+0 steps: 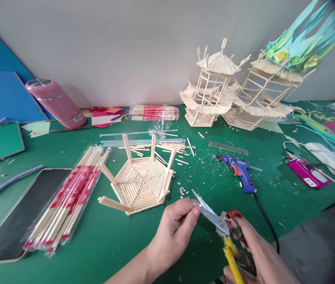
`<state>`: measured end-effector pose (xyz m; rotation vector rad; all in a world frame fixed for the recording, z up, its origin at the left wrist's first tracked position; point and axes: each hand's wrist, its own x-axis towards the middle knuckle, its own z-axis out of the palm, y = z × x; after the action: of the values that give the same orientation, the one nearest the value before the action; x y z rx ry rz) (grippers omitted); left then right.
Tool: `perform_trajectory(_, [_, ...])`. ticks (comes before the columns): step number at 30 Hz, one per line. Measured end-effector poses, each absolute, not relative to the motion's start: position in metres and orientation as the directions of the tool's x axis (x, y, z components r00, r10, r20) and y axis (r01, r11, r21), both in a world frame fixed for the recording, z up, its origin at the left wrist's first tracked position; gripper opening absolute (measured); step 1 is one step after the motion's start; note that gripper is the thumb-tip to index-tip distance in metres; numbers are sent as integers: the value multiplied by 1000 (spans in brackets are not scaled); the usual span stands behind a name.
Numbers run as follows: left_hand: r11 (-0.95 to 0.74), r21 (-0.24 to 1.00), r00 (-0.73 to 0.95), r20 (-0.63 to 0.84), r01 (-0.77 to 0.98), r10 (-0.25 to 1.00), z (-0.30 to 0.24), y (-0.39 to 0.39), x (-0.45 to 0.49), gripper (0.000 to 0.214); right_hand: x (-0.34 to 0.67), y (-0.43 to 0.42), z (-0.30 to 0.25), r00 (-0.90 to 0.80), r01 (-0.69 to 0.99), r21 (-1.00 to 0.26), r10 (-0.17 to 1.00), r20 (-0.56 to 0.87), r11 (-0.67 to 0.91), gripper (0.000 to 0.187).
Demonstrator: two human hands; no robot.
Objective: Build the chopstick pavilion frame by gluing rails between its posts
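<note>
Scissors (pixel 211 215) are hovering low, right of centre, above the green table (pixel 111 244), blades slightly parted. Far left, chopstick packs (pixel 66 201) are lying in plastic, with a hexagonal stick base (pixel 140 181) resting beside them. Next, the left hand (pixel 174 230) is pinching narrow at the blade tips; cannot tell if a stick sliver is sitting between the fingers. The right hand (pixel 256 256) is wrapping its grip around the red and yellow handles, partly cut off by the frame edge. Scissors are looking stiff, metal and sharp, so handles are probably the safe hold. A blue glue gun (pixel 240 171) is lying behind them.
</note>
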<state>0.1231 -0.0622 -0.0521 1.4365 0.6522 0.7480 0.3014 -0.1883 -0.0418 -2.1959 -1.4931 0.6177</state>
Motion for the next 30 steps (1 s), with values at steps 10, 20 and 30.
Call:
perform_trajectory(10, [-53, 998, 624, 66, -40, 779, -51, -61, 122, 26, 296, -187, -40, 278, 763, -566, 949, -148, -311, 54])
perform_trajectory(20, [-110, 993, 629, 112, -41, 769, -49, -60, 121, 26, 294, -187, -39, 267, 753, -580, 950, -160, -309, 55])
perform_trajectory(30, [-178, 984, 640, 154, -28, 753, -49, -58, 120, 25, 292, -189, -42, 277, 733, -606, 949, -151, -310, 56])
